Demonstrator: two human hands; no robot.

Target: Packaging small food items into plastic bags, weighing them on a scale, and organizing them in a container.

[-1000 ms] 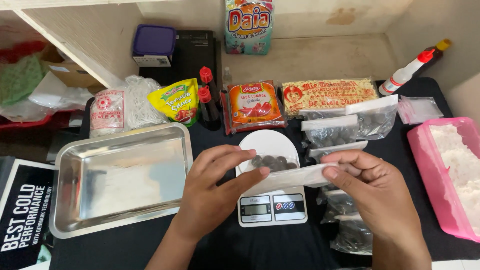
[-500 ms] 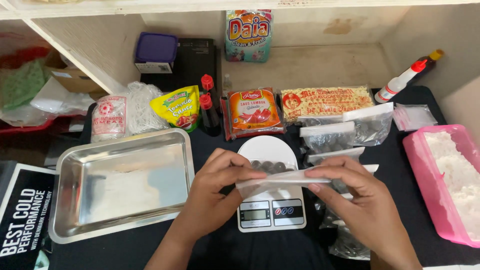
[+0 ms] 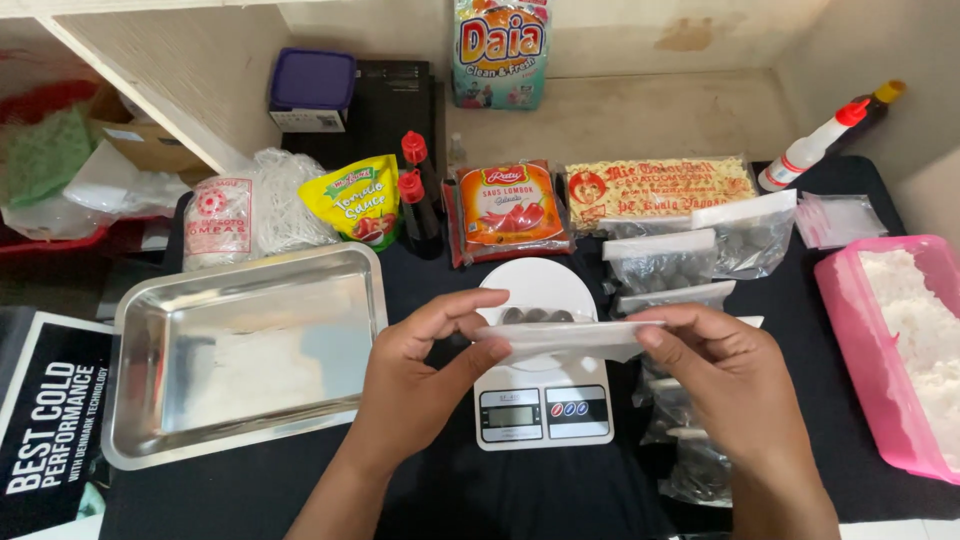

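Note:
My left hand (image 3: 420, 375) and my right hand (image 3: 725, 385) pinch the two ends of a clear plastic bag (image 3: 560, 340) and hold it level just above a white kitchen scale (image 3: 540, 400). Dark round balls (image 3: 535, 316) show behind the bag's upper edge, over the scale's round plate; whether they lie in the bag or on the plate I cannot tell. The scale's small display faces me between my wrists.
A steel tray (image 3: 140, 440) sits at the left. Filled bags of dark balls (image 3: 690, 260) pile at the right beside a pink tub of white powder (image 3: 850, 300). Sauce packets (image 3: 505, 215), bottles (image 3: 415, 200), noodles (image 3: 660, 190) and a squeeze bottle (image 3: 810, 150) line the back.
Both hands have shifted the bag slightly, flattening and levelling its top edge above the scale. My right hand slid inward along the bag.

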